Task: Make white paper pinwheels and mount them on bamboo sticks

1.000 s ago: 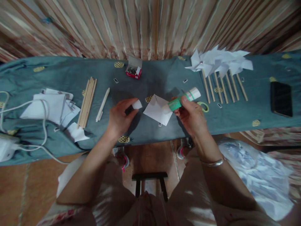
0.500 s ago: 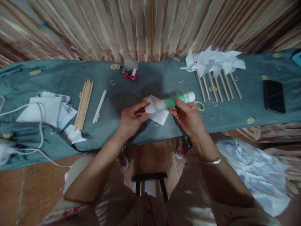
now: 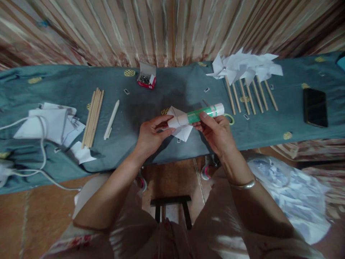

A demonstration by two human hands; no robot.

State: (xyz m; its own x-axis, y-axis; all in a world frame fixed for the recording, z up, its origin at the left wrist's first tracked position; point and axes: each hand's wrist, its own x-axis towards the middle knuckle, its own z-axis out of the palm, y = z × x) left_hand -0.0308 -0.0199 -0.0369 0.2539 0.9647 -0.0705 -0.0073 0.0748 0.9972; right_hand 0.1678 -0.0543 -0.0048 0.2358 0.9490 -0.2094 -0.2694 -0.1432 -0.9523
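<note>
A green and white glue stick (image 3: 198, 116) lies slantwise between my two hands, above a white folded piece of paper (image 3: 183, 132). My right hand (image 3: 215, 131) grips the glue stick's green barrel between thumb and fingers. My left hand (image 3: 155, 133) is closed at the stick's white left end, which looks like its cap. The paper shows above and below the stick, close to both hands; what bears it is hidden. Pale green scissor handles (image 3: 229, 119) peek out beyond my right hand.
Left: wooden sticks (image 3: 93, 118), a white pen (image 3: 111, 119), white paper pieces (image 3: 47, 124) and a cable (image 3: 43, 151). Behind: a small red box of metal pins (image 3: 147, 80). Right: paper pinwheels on sticks (image 3: 242, 66) and a black phone (image 3: 315, 108). A plastic bag (image 3: 293, 194) sits below the table.
The glue stick's white end now covers more of the paper's middle, with both hands still on the stick. The view has shifted slightly.
</note>
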